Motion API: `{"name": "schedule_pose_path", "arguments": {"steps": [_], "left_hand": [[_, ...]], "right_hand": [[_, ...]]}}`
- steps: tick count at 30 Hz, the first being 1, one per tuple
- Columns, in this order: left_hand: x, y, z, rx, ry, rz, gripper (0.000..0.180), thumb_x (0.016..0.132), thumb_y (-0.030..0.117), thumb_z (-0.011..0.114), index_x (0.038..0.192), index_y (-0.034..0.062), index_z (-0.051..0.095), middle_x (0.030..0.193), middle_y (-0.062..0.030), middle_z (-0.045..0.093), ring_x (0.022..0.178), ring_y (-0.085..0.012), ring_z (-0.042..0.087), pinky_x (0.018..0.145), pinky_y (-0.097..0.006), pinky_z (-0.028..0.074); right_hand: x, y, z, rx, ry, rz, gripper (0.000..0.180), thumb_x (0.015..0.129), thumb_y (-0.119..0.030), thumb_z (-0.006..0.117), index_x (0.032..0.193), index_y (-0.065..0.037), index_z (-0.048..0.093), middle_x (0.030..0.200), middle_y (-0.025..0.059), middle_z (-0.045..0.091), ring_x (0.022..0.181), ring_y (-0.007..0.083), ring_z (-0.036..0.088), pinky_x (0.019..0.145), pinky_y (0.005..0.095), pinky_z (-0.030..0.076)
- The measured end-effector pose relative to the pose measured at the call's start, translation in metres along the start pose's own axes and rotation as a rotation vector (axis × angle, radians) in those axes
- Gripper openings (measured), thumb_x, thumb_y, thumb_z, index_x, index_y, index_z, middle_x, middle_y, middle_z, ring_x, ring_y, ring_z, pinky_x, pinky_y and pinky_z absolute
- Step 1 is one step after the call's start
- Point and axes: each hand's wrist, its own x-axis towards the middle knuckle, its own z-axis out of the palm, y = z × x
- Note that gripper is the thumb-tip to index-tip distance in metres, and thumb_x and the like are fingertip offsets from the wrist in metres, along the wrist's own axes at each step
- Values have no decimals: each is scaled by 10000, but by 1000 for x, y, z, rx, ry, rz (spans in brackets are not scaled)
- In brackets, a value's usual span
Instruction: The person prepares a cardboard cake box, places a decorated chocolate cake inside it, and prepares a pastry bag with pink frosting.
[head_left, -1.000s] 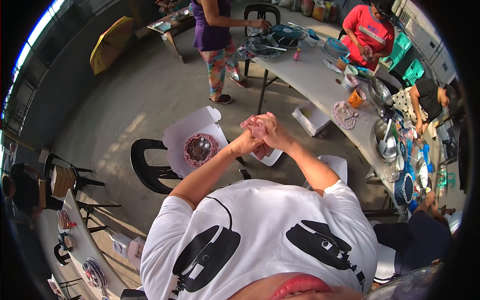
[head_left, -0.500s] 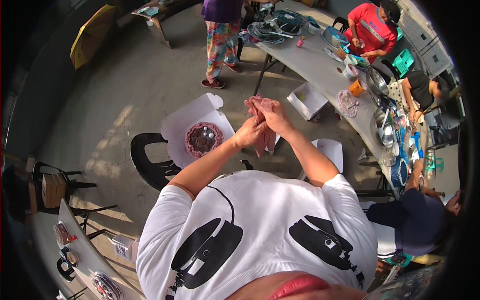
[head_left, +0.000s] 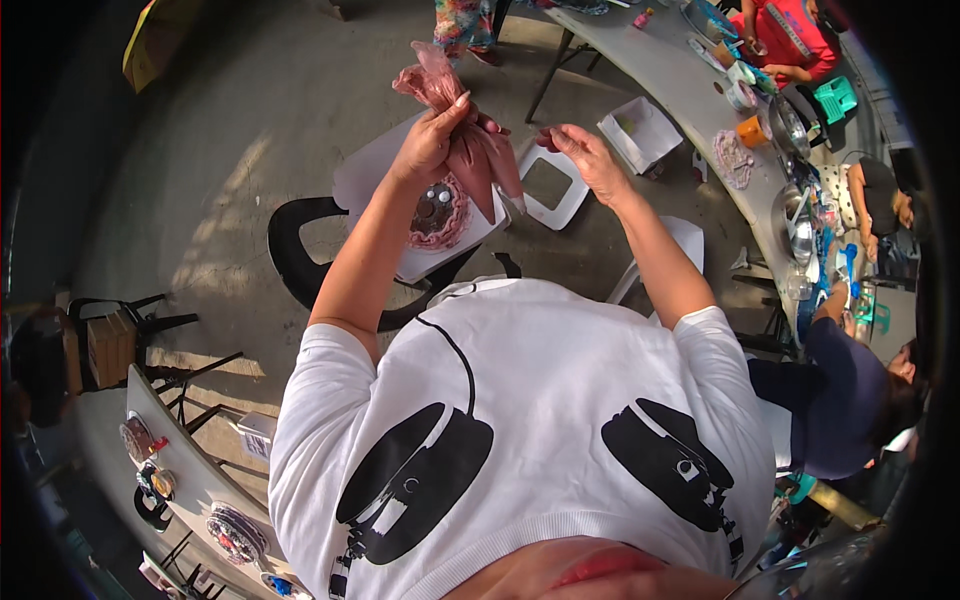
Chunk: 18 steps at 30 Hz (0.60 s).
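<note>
My left hand (head_left: 432, 140) is closed around the gathered tops of pink-filled piping bags (head_left: 482, 165). Two pointed ends hang down, and crumpled clear plastic sticks up above the fist. Apart from the bags, to their right, my right hand (head_left: 592, 160) is raised with its fingers stretched out and holding nothing. Below and behind the bags, a round cake (head_left: 438, 222) with a brown top, pink ruffled border and white dots sits in an open white cake box (head_left: 372, 165). The bags and my left forearm cover part of the cake. The box rests on a black chair (head_left: 292, 245).
A white frame-like lid (head_left: 575, 198) and a white box (head_left: 645, 135) lie beyond my right hand. A long table (head_left: 690, 110) with bowls and tubs curves along the right, with people beside it. At lower left, another table (head_left: 185, 440) carries decorated cakes.
My hands have parted: the right has let go of the piping bags and moved right. The left has lifted them up and left, over the cake. The whole view has shifted.
</note>
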Motion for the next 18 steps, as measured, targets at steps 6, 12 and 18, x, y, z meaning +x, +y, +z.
{"name": "schedule_pose_path", "arguments": {"steps": [6, 12, 18], "left_hand": [[1, 14, -29, -370, -147, -119, 248, 850, 279, 436, 757, 61, 507, 854, -141, 586, 814, -270, 559, 777, -398, 430], [11, 10, -48, -539, -189, -143, 253, 849, 286, 430, 753, 65, 508, 880, -145, 582, 960, -355, 497, 856, -492, 358], [13, -7, -53, -278, 114, -100, 344, 840, 287, 437, 1028, 2, 477, 1022, -150, 542, 919, -279, 528, 828, -415, 408]], "right_hand": [[11, 14, 22, 239, -85, 236, 538, 815, -494, 398, 1050, -21, 502, 962, 75, 557, 894, 140, 504, 818, 260, 356], [19, 40, 39, 600, -465, 491, 682, 760, -626, 328, 1087, -42, 456, 915, 110, 565, 720, 208, 588, 558, 298, 474], [15, 34, 46, 552, -469, 527, 645, 764, -599, 358, 1111, -58, 410, 902, 99, 567, 703, 199, 594, 504, 294, 504]]}}
